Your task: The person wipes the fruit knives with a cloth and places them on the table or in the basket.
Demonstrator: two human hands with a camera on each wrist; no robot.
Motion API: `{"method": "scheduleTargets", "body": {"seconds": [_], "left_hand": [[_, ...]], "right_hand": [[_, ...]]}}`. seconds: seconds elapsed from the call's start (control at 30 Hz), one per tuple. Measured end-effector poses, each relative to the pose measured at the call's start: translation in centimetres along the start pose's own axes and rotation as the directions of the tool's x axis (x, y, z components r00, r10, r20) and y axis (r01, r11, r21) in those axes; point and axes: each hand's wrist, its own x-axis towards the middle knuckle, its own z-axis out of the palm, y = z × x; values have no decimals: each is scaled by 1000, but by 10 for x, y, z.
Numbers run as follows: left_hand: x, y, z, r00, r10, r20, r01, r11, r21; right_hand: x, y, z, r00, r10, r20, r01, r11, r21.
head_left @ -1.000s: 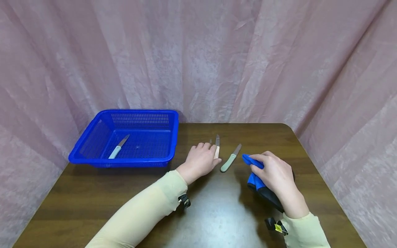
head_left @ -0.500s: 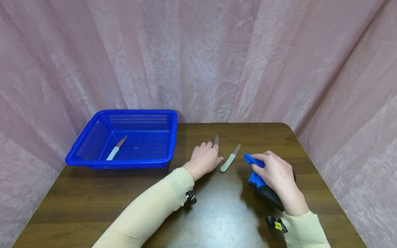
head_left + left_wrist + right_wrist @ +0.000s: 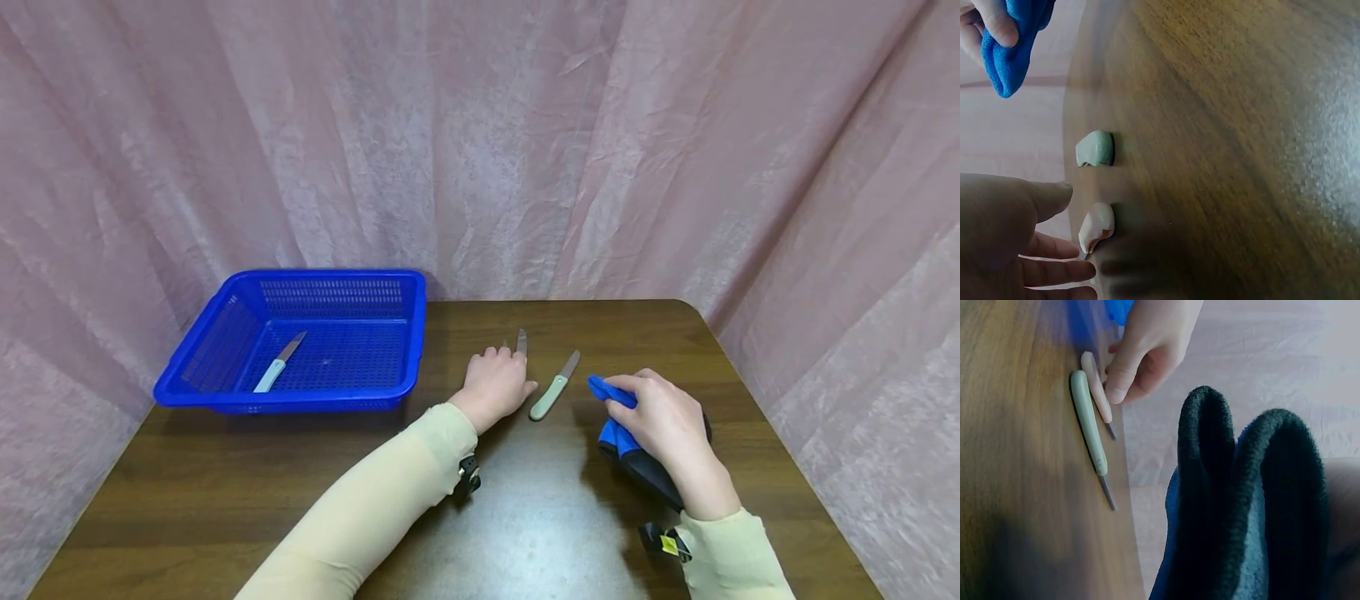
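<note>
My left hand (image 3: 495, 386) reaches over a pale pink-handled knife (image 3: 522, 342), hiding its handle in the head view. In the left wrist view its fingers are fairly straight, with the thumb apart, beside the pink handle (image 3: 1098, 226); whether they touch it I cannot tell. A small tip, perhaps of another blade, shows past the fingertips. Just right lies a green-handled knife (image 3: 553, 392) on the table. My right hand (image 3: 663, 417) grips a blue cloth (image 3: 618, 435) with black edging, bunched and folded, above the table. Black folds of it fill much of the right wrist view.
A blue plastic basket (image 3: 337, 396) stands at the left of the wooden table (image 3: 225, 500), with a light-blue-handled knife (image 3: 276, 367) inside. Pink curtains (image 3: 480, 150) hang behind the table and along its right side.
The left hand has shifted slightly right, covering the pink handle that was partly visible. The right hand keeps its hold on the cloth. The head view has moved a little.
</note>
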Motion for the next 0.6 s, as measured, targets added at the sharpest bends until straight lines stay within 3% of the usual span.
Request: {"method": "scheduleTargets", "body": {"seconds": [0.23,0.6], "left_hand": [[2,3,-1,1000,-19,10,18,999,30],[20,4,9,997,-66,34,64,996,69]], "right_hand": [[0,2,2,1000,1,-1,-1,1000,-8],[0,3,4,1000,7,1,-7,1000,-5]]}}
